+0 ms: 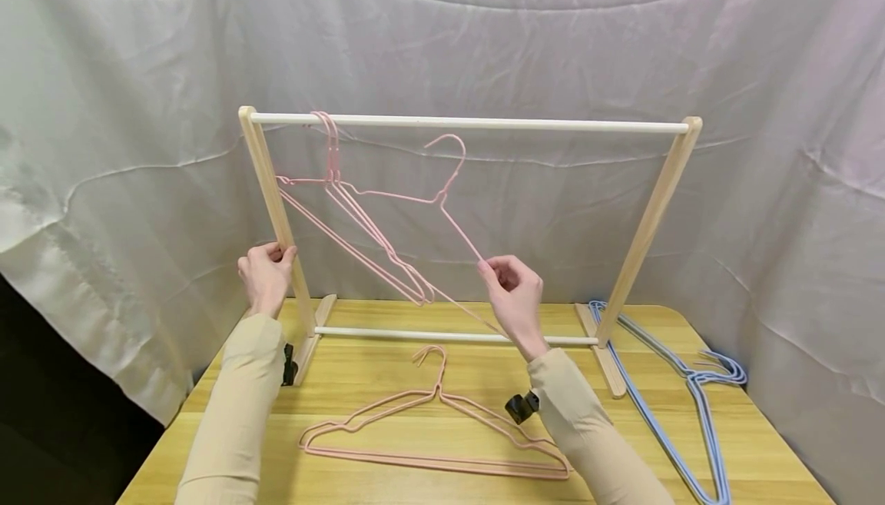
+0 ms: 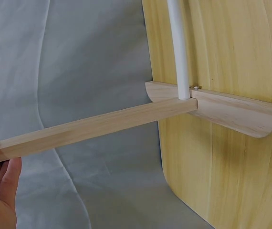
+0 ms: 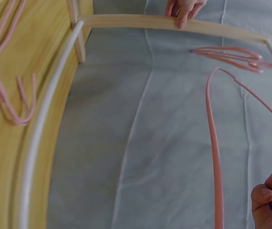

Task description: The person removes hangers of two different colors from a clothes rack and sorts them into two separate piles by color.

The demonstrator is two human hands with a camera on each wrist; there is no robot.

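My left hand grips the left wooden upright of a small garment rack, with the thumb on one side and fingers on the other in the left wrist view. My right hand pinches a pink wire hanger by its right shoulder. That hanger is tilted, and its hook appears just below the white top rail, apart from it. More pink hangers hang close together at the rail's left end. In the right wrist view, the held hanger crosses in front of grey cloth.
Pink hangers lie stacked on the wooden table in front of the rack. Several blue hangers lie at the right, partly behind the right rack foot. A white lower bar joins the uprights. Grey cloth surrounds the table.
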